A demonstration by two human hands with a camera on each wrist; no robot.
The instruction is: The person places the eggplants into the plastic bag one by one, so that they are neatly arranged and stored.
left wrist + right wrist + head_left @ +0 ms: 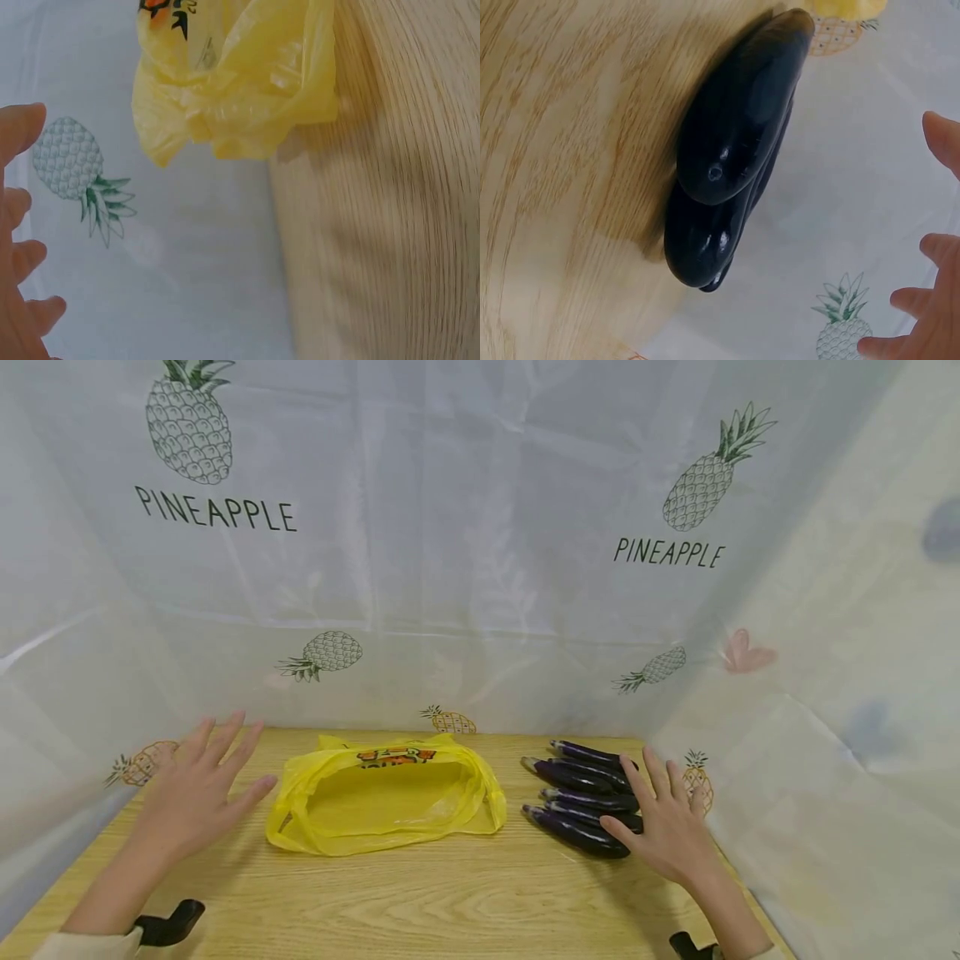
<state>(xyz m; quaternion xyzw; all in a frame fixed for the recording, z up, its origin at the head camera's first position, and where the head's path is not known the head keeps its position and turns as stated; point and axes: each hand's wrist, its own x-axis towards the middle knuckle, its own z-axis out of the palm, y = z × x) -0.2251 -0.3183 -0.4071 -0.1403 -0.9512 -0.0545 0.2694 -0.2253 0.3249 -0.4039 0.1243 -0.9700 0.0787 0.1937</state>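
A yellow plastic bag (390,843) lies on the wooden table with its wide mouth facing the viewer; its crumpled side shows in the left wrist view. Several dark purple eggplants (581,835) are lined up side by side to the right of it, glossy and close in the right wrist view. To the left of the bag hovers my left hand (195,793), fingers spread, holding nothing. My right hand (667,827) hangs with spread fingers over the right ends of the eggplants; no grip on any of them shows.
The wooden table (420,910) ends at a white sheet (480,568) with printed pineapples, which hangs behind and on both sides. Black straps or mounts (172,922) sit at both wrists.
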